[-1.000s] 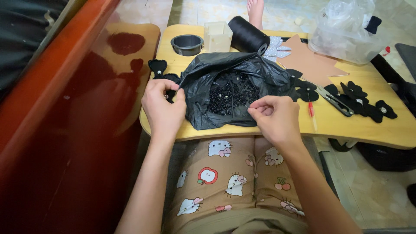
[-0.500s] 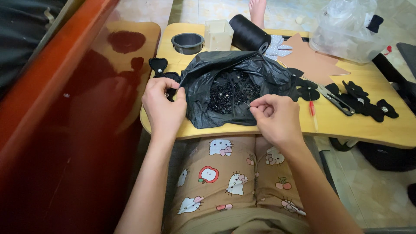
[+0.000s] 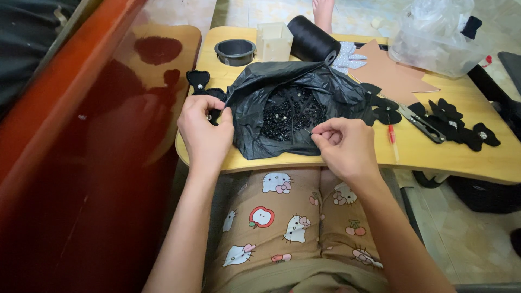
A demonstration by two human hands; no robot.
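The left hand (image 3: 205, 130) pinches a small black fabric flower piece (image 3: 213, 111) at the edge of the crumpled black plastic bag of dark beads (image 3: 293, 108). The right hand (image 3: 345, 146), fingers closed, holds a thin needle (image 3: 307, 131) over the beads. The bag lies open on the pale wooden lap table (image 3: 434, 154). Beyond stand a black thread spool (image 3: 312, 39) and a clear plastic bag (image 3: 434, 35), cut off above.
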